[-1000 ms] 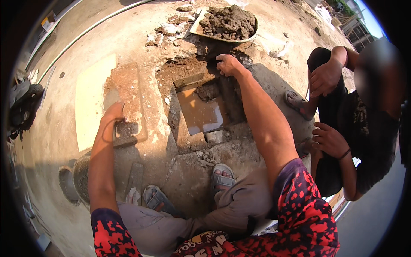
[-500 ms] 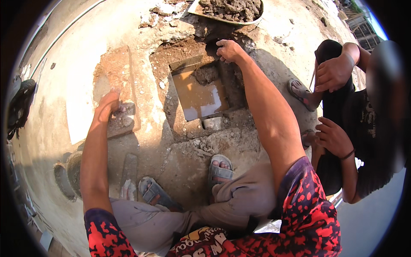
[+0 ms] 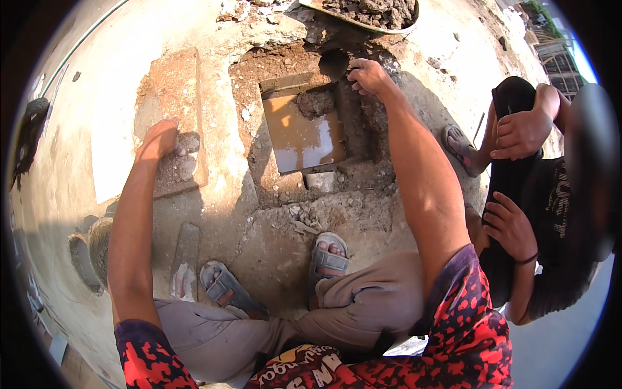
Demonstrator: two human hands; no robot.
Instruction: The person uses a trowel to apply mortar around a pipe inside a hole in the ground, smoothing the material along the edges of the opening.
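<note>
My left hand [image 3: 160,138] is closed and rests low over the dirt-covered concrete slab [image 3: 180,84] at left, beside a small grey lump [image 3: 189,142]. Its fingertips are hidden, so whatever they hold cannot be made out. Over the far right corner of a square pit [image 3: 295,83], my right hand [image 3: 369,76] hangs with loosely bent fingers and nothing visible in them. Muddy brown water [image 3: 301,139] fills the pit's bottom, and a clod of mud [image 3: 315,104] sticks out of it. A dark round hole [image 3: 334,63] opens just left of my right fingers.
A basin of wet soil [image 3: 372,13] stands beyond the pit. A pale pipe end [image 3: 322,182] shows at its near edge. Another person [image 3: 518,139] crouches at right. By my left sandal [image 3: 227,285] lies a narrow flat bar [image 3: 186,253]; a round mortar-crusted container [image 3: 98,249] sits at far left.
The view has shifted slightly. My right hand has moved a little to the right, away from the round hole, and its pointing finger is more bent. My left hand stays on the slab.
</note>
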